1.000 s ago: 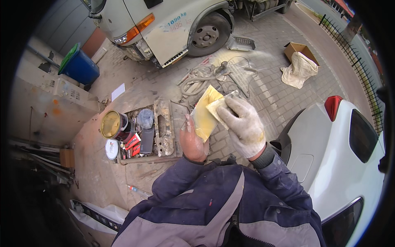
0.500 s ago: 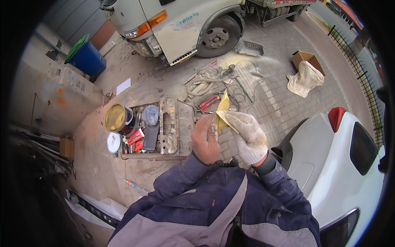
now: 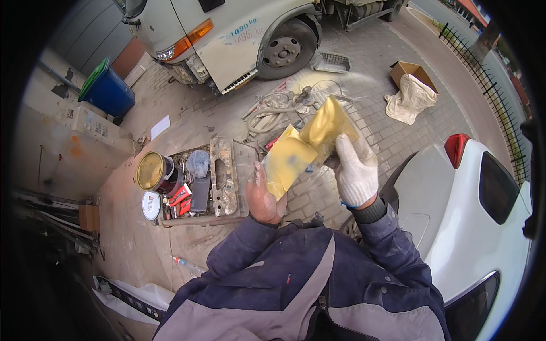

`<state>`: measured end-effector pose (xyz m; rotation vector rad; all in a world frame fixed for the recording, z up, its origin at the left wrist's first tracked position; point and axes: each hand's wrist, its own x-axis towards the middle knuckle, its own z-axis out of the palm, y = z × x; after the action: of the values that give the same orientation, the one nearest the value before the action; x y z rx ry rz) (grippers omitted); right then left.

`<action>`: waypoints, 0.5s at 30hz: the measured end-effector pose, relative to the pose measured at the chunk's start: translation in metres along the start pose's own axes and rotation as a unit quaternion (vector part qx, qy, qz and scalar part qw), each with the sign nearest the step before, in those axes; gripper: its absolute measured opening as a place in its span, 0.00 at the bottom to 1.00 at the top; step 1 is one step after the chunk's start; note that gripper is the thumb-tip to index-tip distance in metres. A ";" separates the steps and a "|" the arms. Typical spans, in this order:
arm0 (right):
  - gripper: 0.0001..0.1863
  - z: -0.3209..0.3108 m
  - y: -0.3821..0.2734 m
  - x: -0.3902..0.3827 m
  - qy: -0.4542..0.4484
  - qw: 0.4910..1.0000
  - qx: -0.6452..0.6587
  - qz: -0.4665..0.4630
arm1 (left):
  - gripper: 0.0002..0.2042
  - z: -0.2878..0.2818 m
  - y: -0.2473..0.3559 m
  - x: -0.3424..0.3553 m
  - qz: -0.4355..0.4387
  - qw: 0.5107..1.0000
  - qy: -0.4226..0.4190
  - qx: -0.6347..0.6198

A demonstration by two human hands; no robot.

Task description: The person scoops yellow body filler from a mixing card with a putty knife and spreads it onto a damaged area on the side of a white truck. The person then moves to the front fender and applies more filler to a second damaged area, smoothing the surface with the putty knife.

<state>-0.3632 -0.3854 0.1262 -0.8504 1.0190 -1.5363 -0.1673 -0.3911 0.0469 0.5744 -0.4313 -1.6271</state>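
Observation:
My bare left hand [image 3: 263,200] is closed on the lower edge of a flat yellow piece of sandpaper [image 3: 291,160], which has dull dark spots on its face. In my right hand [image 3: 358,175], which wears a white knitted glove, is another yellow sandpaper piece [image 3: 328,128], curled and blurred by motion. The two pieces overlap or lie close at their edges; whether they are joined I cannot tell. Both hands are in front of my chest, above the paving.
Left of my hands stands a toolbox [image 3: 223,176] with tubes and tools, beside an open paint can [image 3: 152,170]. Hoses [image 3: 267,119] lie on the ground ahead, before a truck [image 3: 239,51]. A white car [image 3: 455,210] stands close on my right; a cardboard box [image 3: 414,74] with cloth lies beyond.
My hands have moved apart from their close hold on one folded yellow bundle. Two yellow faces now show, one at each hand; my right hand has turned, and the view has shifted slightly.

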 end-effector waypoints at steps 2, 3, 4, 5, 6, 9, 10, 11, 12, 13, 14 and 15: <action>0.22 0.006 0.014 -0.008 -0.035 0.995 -0.093 0.000 | 0.23 0.002 0.000 0.000 0.019 0.998 0.007 0.054; 0.21 0.004 0.018 -0.009 -0.049 0.976 -0.205 -0.055 | 0.24 0.001 0.001 0.002 0.041 0.993 0.005 0.110; 0.21 0.002 0.020 -0.010 -0.082 0.940 -0.309 -0.115 | 0.24 -0.001 0.003 0.002 0.050 0.988 0.024 0.146; 0.21 -0.001 0.021 -0.010 -0.100 0.890 -0.417 -0.157 | 0.24 -0.004 0.005 0.003 0.048 0.993 0.005 0.105; 0.22 -0.006 0.019 -0.008 -0.125 0.859 -0.471 -0.155 | 0.24 -0.007 0.006 0.004 0.031 0.999 0.005 0.044; 0.22 -0.010 0.006 -0.003 -0.057 0.844 -0.467 -0.260 | 0.22 -0.017 0.003 0.004 0.185 0.902 -0.021 0.391; 0.23 -0.007 0.002 -0.001 -0.038 0.809 -0.472 -0.348 | 0.22 -0.018 -0.001 0.003 0.206 0.857 -0.012 0.472; 0.23 -0.003 -0.001 0.001 -0.075 0.785 -0.502 -0.355 | 0.21 -0.019 -0.003 0.003 0.213 0.853 -0.004 0.477; 0.23 0.002 -0.003 0.003 -0.112 0.755 -0.525 -0.375 | 0.21 -0.018 -0.007 0.003 0.164 0.911 0.026 0.378; 0.23 0.007 -0.003 0.004 -0.152 0.734 -0.549 -0.370 | 0.21 -0.019 -0.007 0.003 0.175 0.908 0.027 0.379; 0.22 0.015 0.002 -0.002 -0.168 0.735 -0.539 -0.375 | 0.22 -0.018 -0.008 0.005 0.218 0.865 0.043 0.449; 0.22 0.017 0.005 -0.007 -0.179 0.741 -0.520 -0.384 | 0.23 -0.019 -0.004 0.005 0.317 0.735 0.030 0.599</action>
<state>-0.3443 -0.3815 0.1284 -2.5107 1.2896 -1.2103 -0.1597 -0.3946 0.0281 1.2426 -1.4832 -0.4798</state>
